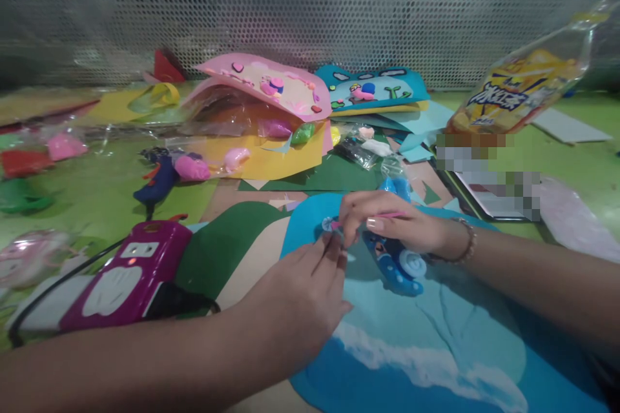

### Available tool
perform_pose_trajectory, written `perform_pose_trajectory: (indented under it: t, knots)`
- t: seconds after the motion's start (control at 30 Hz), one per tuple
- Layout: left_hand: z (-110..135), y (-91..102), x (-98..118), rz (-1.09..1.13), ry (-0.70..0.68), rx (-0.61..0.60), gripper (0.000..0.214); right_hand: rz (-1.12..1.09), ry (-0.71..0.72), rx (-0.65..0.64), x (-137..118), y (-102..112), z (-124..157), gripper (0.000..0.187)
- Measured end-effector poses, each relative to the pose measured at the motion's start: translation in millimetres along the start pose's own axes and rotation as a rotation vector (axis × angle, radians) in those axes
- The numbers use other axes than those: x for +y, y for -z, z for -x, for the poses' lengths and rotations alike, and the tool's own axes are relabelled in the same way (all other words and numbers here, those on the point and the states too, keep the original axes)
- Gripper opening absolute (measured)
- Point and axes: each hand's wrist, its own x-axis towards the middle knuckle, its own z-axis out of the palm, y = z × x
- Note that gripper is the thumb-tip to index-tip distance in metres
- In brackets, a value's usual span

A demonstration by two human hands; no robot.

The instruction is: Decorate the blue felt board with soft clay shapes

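Note:
My right hand (pixel 387 222) pinches a thin pink stick tool (pixel 382 215), its tip at a small round clay piece (pixel 330 224) on a blue foam sheet (pixel 436 342). My left hand (pixel 300 293) lies just below that piece, fingers together and stretched toward it, touching the sheet near it. A blue clay figure with a white spiral (pixel 402 264) sits on the sheet right under my right hand. A bracelet is on my right wrist.
A magenta power strip (pixel 126 274) with a black cord lies at left, a blue glue gun (pixel 157 181) behind it. Pink and blue foam craft boards (pixel 271 87), bagged clay lumps and coloured paper fill the back. A yellow drink bottle (pixel 523 87) leans at right.

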Motion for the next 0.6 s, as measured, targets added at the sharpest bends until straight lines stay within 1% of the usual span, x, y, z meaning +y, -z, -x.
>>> perform_pose_trajectory:
  t: [0.43, 0.5, 0.6]
  knots:
    - [-2, 2.3, -1, -0.017, -0.003, 0.016, 0.049, -0.104, -0.067, 0.011, 1, -1, 1, 0.043]
    - [-2, 2.2, -1, -0.011, 0.0, 0.017, 0.048, -0.154, -0.082, 0.04, 4, -1, 2, 0.041]
    - [-2, 0.7, 0, 0.006, 0.009, 0.014, 0.046, -0.282, -0.086, 0.134, 10, -1, 3, 0.041]
